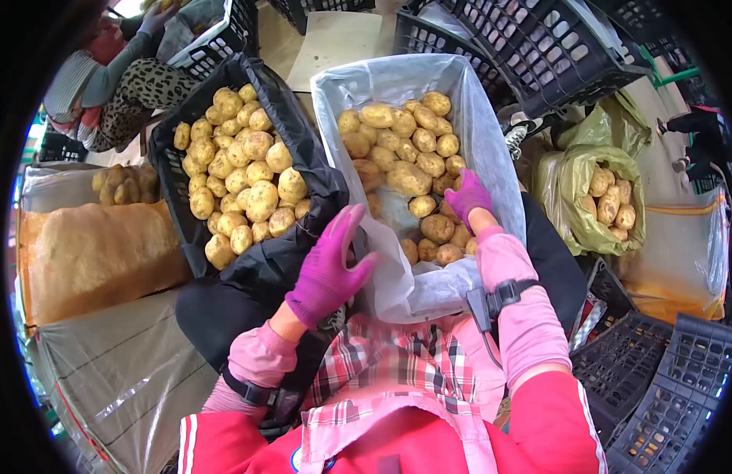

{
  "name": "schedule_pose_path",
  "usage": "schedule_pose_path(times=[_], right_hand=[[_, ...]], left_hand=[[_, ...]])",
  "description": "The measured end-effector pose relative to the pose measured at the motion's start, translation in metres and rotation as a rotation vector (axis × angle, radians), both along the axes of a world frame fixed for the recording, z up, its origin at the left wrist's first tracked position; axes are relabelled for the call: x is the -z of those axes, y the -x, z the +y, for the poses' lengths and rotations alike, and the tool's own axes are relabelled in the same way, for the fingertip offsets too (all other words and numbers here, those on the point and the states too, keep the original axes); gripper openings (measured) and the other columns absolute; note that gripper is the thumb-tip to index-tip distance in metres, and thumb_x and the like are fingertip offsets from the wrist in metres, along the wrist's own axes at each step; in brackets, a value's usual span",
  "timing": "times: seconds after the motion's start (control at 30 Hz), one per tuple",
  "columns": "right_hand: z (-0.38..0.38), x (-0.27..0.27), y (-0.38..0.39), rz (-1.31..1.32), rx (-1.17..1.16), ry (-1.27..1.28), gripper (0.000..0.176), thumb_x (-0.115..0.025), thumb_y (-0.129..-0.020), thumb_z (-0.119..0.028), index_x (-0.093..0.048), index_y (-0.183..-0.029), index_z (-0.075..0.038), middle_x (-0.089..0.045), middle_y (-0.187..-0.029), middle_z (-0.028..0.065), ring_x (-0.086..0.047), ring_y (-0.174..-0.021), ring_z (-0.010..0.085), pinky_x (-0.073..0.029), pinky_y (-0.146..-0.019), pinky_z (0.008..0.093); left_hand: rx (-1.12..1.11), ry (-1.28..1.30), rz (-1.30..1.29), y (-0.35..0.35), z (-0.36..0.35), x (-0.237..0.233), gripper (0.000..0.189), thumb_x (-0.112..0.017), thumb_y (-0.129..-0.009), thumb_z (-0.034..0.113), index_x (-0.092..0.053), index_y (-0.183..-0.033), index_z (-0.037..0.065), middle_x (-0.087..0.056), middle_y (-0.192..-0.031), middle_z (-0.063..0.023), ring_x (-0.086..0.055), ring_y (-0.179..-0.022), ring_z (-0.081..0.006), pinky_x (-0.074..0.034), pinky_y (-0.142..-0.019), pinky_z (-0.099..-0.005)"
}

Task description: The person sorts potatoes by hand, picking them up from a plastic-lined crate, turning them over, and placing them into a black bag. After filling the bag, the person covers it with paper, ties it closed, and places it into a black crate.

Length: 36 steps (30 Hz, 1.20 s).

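Note:
My right hand (469, 199), in a purple knit glove, reaches into a crate lined with white plastic (498, 150). Its fingers curl around a potato (458, 183) by the right wall, partly hidden by the glove. Many yellow potatoes (409, 178) lie in this crate, with some bare liner showing between them. My left hand (328, 272), in a matching glove, hovers between the two crates, fingers spread and nothing in it. Left of it stands a black-lined crate (315, 158) heaped with potatoes (262, 201).
Green plastic bags (567, 217) with potatoes stand at right. Black crates (540, 55) are stacked at the back right, others (674, 387) lower right. An orange mesh sack (105, 253) sits at left. Another person (117, 87) crouches at the upper left.

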State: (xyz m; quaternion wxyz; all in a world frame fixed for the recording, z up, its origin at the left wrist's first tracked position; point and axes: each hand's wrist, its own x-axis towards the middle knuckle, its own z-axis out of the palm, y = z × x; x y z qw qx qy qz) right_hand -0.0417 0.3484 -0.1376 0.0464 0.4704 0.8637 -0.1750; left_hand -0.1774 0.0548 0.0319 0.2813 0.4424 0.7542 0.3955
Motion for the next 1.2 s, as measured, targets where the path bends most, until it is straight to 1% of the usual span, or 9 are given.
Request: schedule_pose_path(times=[0.13, 0.43, 0.57, 0.63, 0.73, 0.83, 1.0, 1.07, 1.2], right_hand=[[-0.004, 0.003, 0.020, -0.194, 0.130, 0.041, 0.082, -0.071, -0.079, -0.033, -0.029, -0.147, -0.013, -0.045, -0.138, 0.0165, -0.059, -0.112, 0.0376, -0.050, -0.092, 0.0460], [-0.014, 0.027, 0.010, -0.067, 0.211, -0.002, 0.080, -0.075, -0.078, -0.036, -0.035, -0.141, -0.007, -0.050, -0.134, 0.0205, -0.060, -0.111, 0.0374, -0.050, -0.092, 0.0444], [-0.030, -0.042, -0.009, 0.612, 0.368, 1.110, 0.068, -0.069, -0.089, -0.031, -0.036, -0.143, -0.009, -0.063, -0.116, 0.0144, -0.067, -0.100, 0.0301, -0.056, -0.086, 0.0377], [-0.073, -0.098, -0.005, 0.928, 0.332, 1.249, 0.067, -0.071, -0.088, -0.031, -0.039, -0.142, -0.007, -0.062, -0.114, 0.0120, -0.069, -0.090, 0.0263, -0.058, -0.078, 0.0320], [-0.120, -0.168, -0.004, 1.073, 0.229, 1.371, 0.072, -0.070, -0.089, -0.035, -0.036, -0.145, -0.006, -0.062, -0.115, 0.0114, -0.068, -0.090, 0.0212, -0.056, -0.078, 0.0276], [-0.139, -0.174, -0.012, 0.963, 0.058, 1.167, 0.071, -0.067, -0.091, -0.037, -0.036, -0.145, -0.004, -0.059, -0.118, 0.0107, -0.064, -0.091, 0.0153, -0.053, -0.078, 0.0246], [-0.165, -0.189, -0.006, 0.886, -0.082, 0.648, 0.057, -0.061, -0.096, -0.039, -0.048, -0.138, -0.002, -0.059, -0.123, 0.0100, -0.060, -0.097, 0.0133, -0.051, -0.081, 0.0247], [-0.168, -0.202, -0.006, 0.947, -0.023, 0.744, 0.054, -0.059, -0.097, -0.038, -0.050, -0.136, -0.001, -0.058, -0.126, 0.0106, -0.060, -0.101, 0.0142, -0.050, -0.083, 0.0248], [-0.171, -0.207, -0.006, 0.953, -0.043, 0.741, 0.050, -0.058, -0.098, -0.035, -0.052, -0.133, 0.000, -0.059, -0.128, 0.0129, -0.058, -0.113, 0.0181, -0.047, -0.093, 0.0279]], left_hand=[[0.112, 0.070, 0.426, 0.001, 0.018, 0.006, 0.070, -0.074, -0.081, 0.017, -0.042, -0.143, 0.008, -0.041, -0.146, -0.0192, -0.042, -0.132, -0.0392, -0.038, -0.108, -0.0438], [-0.014, -0.023, 0.271, 0.003, 0.009, 0.031, 0.064, -0.072, -0.081, 0.015, -0.045, -0.138, 0.003, -0.045, -0.141, -0.0201, -0.041, -0.132, -0.0403, -0.034, -0.111, -0.0450], [-0.057, -0.111, 0.106, 0.002, 0.008, 0.025, 0.070, -0.072, -0.083, 0.015, -0.039, -0.144, 0.003, -0.046, -0.141, -0.0191, -0.048, -0.127, -0.0354, -0.040, -0.106, -0.0410], [-0.080, -0.119, -0.141, -0.002, 0.009, 0.014, 0.074, -0.071, -0.085, 0.016, -0.033, -0.148, 0.004, -0.046, -0.142, -0.0180, -0.052, -0.125, -0.0304, -0.044, -0.104, -0.0384], [-0.041, -0.155, -0.472, -0.009, 0.011, 0.009, 0.081, -0.071, -0.087, 0.018, -0.024, -0.152, 0.005, -0.044, -0.144, -0.0166, -0.051, -0.126, -0.0221, -0.045, -0.103, -0.0347], [0.015, -0.181, -0.582, -0.012, 0.009, 0.001, 0.084, -0.072, -0.086, 0.017, -0.022, -0.152, 0.006, -0.042, -0.146, -0.0163, -0.048, -0.129, -0.0202, -0.044, -0.103, -0.0342], [0.100, -0.373, -0.344, -0.007, 0.002, 0.004, 0.076, -0.071, -0.088, 0.018, -0.028, -0.150, 0.005, -0.043, -0.144, -0.0148, -0.048, -0.128, -0.0187, -0.043, -0.104, -0.0317], [0.073, -0.411, -0.404, -0.009, 0.000, 0.001, 0.071, -0.070, -0.090, 0.021, -0.032, -0.148, 0.004, -0.045, -0.143, -0.0147, -0.049, -0.128, -0.0189, -0.043, -0.104, -0.0317], [0.107, -0.095, -0.898, 0.005, 0.000, 0.002, 0.068, -0.071, -0.088, 0.020, -0.036, -0.144, 0.005, -0.047, -0.138, -0.0131, -0.053, -0.122, -0.0185, -0.046, -0.101, -0.0329]])
